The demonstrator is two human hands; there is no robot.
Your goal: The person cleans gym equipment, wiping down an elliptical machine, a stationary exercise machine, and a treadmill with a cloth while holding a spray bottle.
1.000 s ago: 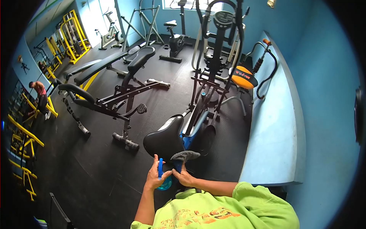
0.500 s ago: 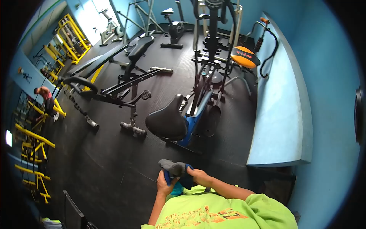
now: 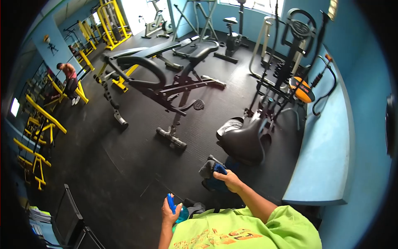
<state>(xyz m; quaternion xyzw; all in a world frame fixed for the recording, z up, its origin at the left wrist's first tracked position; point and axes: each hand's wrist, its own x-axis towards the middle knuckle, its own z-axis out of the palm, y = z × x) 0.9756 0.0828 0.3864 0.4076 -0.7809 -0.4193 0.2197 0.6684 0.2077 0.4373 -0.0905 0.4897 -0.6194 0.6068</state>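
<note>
My left hand [image 3: 169, 213] is wrapped round a spray bottle [image 3: 183, 214] with a blue trigger head and a teal, see-through body, low in the view. Further right and higher, my right hand [image 3: 230, 180] grips a grey and blue cloth [image 3: 207, 169], which sticks out beyond the fingers. The black padded seat [image 3: 243, 143] of an exercise machine lies just beyond the cloth. My two hands are apart.
A black bench machine [image 3: 178, 89] stands ahead on the dark floor. A pale blue ledge [image 3: 321, 166] runs along the right. Yellow frames [image 3: 45, 114] and a person [image 3: 69, 81] are at the left. Papers [image 3: 39, 216] lie at the lower left.
My hands, close together before, have moved apart, the right one forward with the cloth. The view has turned left, so the machines appear further right.
</note>
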